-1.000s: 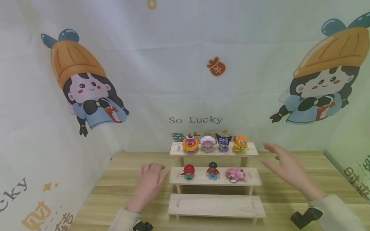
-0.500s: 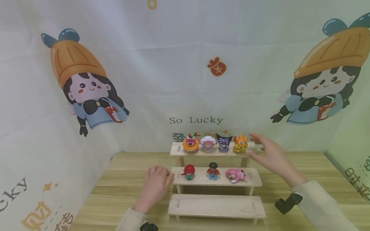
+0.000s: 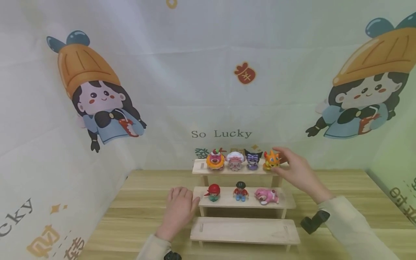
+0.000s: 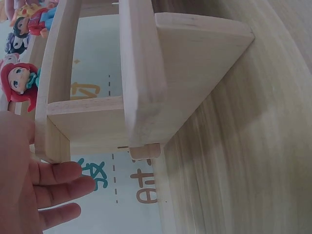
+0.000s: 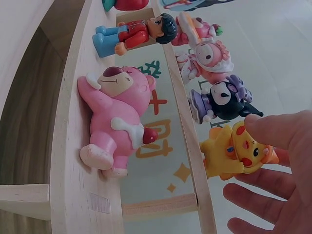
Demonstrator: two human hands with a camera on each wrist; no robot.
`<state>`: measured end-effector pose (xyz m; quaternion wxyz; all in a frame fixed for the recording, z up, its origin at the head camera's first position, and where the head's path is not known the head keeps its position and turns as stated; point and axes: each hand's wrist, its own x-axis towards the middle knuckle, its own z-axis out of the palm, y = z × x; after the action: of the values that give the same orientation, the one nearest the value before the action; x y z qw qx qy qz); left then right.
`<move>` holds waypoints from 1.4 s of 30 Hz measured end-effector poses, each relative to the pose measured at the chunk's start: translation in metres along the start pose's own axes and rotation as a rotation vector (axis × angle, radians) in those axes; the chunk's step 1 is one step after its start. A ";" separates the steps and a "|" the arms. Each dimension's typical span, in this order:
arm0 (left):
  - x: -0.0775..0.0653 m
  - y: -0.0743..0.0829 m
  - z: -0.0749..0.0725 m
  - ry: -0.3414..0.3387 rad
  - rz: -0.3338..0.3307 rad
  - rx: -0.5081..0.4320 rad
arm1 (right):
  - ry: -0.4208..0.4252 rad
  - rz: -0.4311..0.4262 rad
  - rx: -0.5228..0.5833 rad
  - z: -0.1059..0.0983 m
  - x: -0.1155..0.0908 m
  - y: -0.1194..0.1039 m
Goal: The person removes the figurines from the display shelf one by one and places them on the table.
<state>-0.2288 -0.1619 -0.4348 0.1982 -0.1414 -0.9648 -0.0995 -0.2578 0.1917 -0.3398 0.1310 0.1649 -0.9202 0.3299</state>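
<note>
On the right end of the top shelf, a yellow figurine with an orange spiky hood stands upright. My right hand has its thumb in front of the figurine and its fingers behind, closing round it; the right wrist view shows thumb and fingers on either side of the figurine. My left hand is beside the left end of the middle shelf, fingers loosely bent and holding nothing. The red-haired figurine sits nearby on that shelf.
Along the top shelf stand a dark-eared purple figurine, a white-hatted one and a pink bear in an orange ring. The middle shelf carries a black-capped figurine and a lying pink bear. The bottom shelf is in front.
My right hand has moved left from beyond the shelf's right end to the yellow figurine. My left hand has shifted slightly right and down, closer to the middle shelf.
</note>
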 end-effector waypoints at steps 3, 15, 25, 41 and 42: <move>0.000 0.001 0.001 -0.005 -0.011 0.003 | 0.010 -0.002 0.002 0.001 0.002 -0.001; 0.002 0.004 0.001 -0.031 -0.024 0.015 | 0.023 -0.022 0.006 0.001 0.001 -0.001; 0.003 0.006 -0.003 -0.080 -0.042 0.027 | 0.048 -0.025 -0.002 -0.001 -0.006 0.001; 0.002 0.005 -0.002 -0.081 -0.043 0.025 | 0.047 -0.058 -0.005 -0.014 -0.035 -0.019; 0.002 0.005 -0.002 -0.079 -0.042 0.024 | 0.052 -0.066 -0.007 -0.014 -0.037 -0.020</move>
<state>-0.2279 -0.1570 -0.4311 0.1594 -0.1224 -0.9758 -0.0861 -0.2143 0.1947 -0.3314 0.1663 0.1859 -0.9118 0.3263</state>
